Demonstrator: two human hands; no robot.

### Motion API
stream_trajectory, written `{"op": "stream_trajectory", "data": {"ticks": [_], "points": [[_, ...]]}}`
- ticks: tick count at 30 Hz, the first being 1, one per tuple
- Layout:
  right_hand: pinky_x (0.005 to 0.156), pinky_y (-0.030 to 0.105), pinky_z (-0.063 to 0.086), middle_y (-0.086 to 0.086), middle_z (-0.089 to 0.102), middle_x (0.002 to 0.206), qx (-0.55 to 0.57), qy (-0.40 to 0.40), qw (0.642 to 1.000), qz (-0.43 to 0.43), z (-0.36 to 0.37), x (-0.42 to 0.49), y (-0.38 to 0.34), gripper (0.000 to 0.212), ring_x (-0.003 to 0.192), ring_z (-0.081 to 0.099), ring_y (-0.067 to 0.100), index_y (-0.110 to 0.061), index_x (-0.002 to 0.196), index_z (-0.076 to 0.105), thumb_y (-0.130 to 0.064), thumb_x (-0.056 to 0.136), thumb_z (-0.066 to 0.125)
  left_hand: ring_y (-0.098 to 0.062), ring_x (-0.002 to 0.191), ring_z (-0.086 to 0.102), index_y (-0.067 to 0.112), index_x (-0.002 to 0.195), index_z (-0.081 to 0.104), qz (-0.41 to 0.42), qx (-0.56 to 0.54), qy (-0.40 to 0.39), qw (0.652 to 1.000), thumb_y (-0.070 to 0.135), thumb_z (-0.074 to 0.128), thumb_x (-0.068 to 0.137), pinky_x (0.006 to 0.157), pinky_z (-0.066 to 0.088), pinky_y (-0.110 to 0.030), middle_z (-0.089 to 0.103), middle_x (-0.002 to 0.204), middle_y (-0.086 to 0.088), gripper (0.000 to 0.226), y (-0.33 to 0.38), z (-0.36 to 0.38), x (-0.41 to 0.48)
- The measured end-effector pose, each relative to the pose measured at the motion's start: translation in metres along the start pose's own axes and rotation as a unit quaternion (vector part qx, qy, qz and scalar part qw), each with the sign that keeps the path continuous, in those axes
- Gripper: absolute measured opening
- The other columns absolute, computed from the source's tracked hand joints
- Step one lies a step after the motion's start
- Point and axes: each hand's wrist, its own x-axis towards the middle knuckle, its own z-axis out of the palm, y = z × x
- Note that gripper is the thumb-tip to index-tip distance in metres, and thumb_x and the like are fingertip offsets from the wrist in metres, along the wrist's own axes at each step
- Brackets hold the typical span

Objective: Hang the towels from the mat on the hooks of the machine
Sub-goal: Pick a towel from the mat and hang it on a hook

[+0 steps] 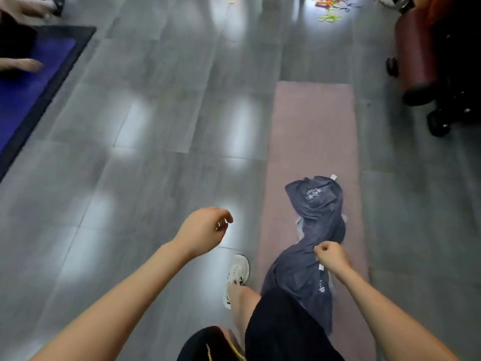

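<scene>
A long pink mat [312, 131] lies on the grey floor at the right. A dark grey towel [316, 204] with white lettering and a small white tag stretches along the mat's near half, its near end lifted. My right hand [331, 256] is shut on the towel's edge above the mat. Left of the mat, my left hand [208, 227] hovers over the floor with fingers loosely curled and nothing in it. No hooks are in view.
A dark red padded machine [426, 48] on black feet stands at the far right. A blue mat with a black border [39, 82] lies at the left, another person's hands on it. Coloured cords [333, 6] lie on the far floor. My white shoe [236, 277] steps beside the pink mat.
</scene>
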Motion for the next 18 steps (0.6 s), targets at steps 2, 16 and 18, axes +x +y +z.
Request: {"op": "stream_trajectory", "data": {"ticks": [2, 16, 18], "points": [[0.064, 0.031, 0.045, 0.005, 0.065, 0.068, 0.031, 0.019, 0.999, 0.021, -0.004, 0.01, -0.018, 0.031, 0.072, 0.062, 0.03, -0.012, 0.06, 0.058, -0.024, 0.087, 0.055, -0.016, 0.087, 0.058, 0.019, 0.104, 0.066, 0.022, -0.007, -0.006, 1.0, 0.013, 0.051, 0.089, 0.072, 0.04, -0.023, 0.065, 0.096, 0.004, 0.022, -0.003, -0.009, 0.051], [0.075, 0.03, 0.047, -0.002, 0.066, 0.087, 0.242, 0.118, 0.949, 0.162, 0.004, 0.172, -0.021, 0.008, 0.087, 0.061, 0.021, -0.026, 0.08, 0.059, -0.023, 0.088, 0.061, -0.026, 0.099, 0.061, 0.016, 0.104, 0.067, 0.216, 0.105, -0.228, 0.944, 0.013, 0.053, 0.085, 0.08, 0.041, -0.023, 0.068, 0.104, -0.006, 0.024, 0.026, 0.146, 0.409], [0.074, 0.029, 0.046, 0.001, 0.066, 0.086, 0.259, 0.121, 0.939, 0.189, 0.018, 0.209, -0.012, 0.009, 0.086, 0.061, 0.022, -0.023, 0.08, 0.058, -0.02, 0.088, 0.061, -0.026, 0.099, 0.062, 0.017, 0.104, 0.067, 0.229, 0.111, -0.247, 0.935, 0.016, 0.053, 0.086, 0.081, 0.042, -0.024, 0.067, 0.105, -0.004, 0.023, 0.03, 0.189, 0.449]]}}
